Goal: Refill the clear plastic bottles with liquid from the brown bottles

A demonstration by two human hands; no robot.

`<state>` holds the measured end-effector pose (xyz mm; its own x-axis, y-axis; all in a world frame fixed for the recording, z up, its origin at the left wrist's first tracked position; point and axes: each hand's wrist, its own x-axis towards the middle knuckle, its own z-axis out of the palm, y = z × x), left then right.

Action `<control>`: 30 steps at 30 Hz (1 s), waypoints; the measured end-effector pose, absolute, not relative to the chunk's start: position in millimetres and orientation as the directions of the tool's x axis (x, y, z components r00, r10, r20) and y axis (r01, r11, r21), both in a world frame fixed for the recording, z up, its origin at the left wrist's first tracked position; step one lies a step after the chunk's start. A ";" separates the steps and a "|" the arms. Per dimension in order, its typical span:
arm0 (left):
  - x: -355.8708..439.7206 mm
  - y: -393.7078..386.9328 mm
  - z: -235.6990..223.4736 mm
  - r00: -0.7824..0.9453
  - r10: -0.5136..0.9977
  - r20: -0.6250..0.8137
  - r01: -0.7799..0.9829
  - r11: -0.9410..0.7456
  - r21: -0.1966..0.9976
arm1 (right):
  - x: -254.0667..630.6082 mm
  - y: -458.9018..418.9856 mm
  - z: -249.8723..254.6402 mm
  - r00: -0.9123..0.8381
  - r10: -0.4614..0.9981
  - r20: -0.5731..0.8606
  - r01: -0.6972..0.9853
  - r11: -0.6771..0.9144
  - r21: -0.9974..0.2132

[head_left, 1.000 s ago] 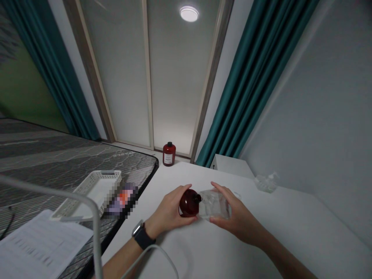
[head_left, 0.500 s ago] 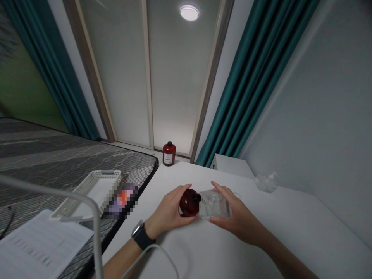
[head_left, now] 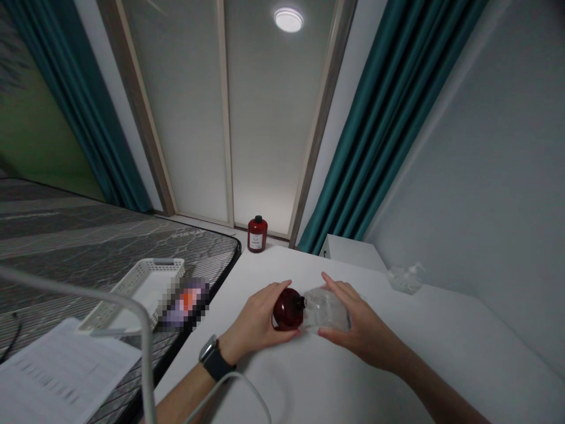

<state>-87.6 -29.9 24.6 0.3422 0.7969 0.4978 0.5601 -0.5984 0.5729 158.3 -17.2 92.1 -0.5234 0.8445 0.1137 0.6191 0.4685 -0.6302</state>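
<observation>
My left hand (head_left: 253, 321) wraps around a round dark red bottle (head_left: 286, 310), which lies on its side with its black neck pointing right. My right hand (head_left: 357, 333) holds a clear plastic bottle (head_left: 326, 309) on its side, fingers spread over it. The black neck meets the clear bottle's near end, and the joint is partly hidden. Both bottles rest low over the white table (head_left: 441, 335), and a black watch (head_left: 215, 360) sits on my left wrist.
A red bottle (head_left: 257, 234) stands upright beyond the table. A clear pump bottle (head_left: 405, 279) lies at the right. On the mattress (head_left: 88, 235) at left are a white basket (head_left: 132, 294), a pixelated phone (head_left: 185, 303) and printed papers (head_left: 62, 377). A white cable (head_left: 66, 282) crosses the lower left.
Both hands and bottles have stayed nearly still. The view has shifted slightly.
</observation>
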 end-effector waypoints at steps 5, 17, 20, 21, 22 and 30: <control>-87.9 -29.9 23.5 0.340 0.794 0.504 0.573 -0.600 0.559 | 157.9 -15.8 93.9 -0.533 0.838 0.118 0.624 0.483 -0.614; -88.4 -28.2 22.3 0.329 0.790 0.518 0.563 -0.604 0.564 | 158.0 -12.0 97.5 -0.549 0.831 0.095 0.642 0.492 -0.588; -88.2 -28.0 20.8 0.329 0.788 0.520 0.562 -0.606 0.563 | 157.1 -10.6 99.2 -0.558 0.824 0.093 0.651 0.505 -0.567; -88.2 -28.0 20.3 0.328 0.789 0.520 0.563 -0.605 0.563 | 156.7 -10.3 100.0 -0.561 0.823 0.090 0.654 0.507 -0.561; -88.2 -28.0 19.9 0.326 0.790 0.519 0.566 -0.603 0.562 | 156.3 -10.0 100.7 -0.564 0.822 0.085 0.658 0.509 -0.556; -89.0 -28.3 21.2 0.323 0.800 0.505 0.570 -0.591 0.571 | 155.9 -8.8 104.0 -0.574 0.817 0.059 0.673 0.512 -0.535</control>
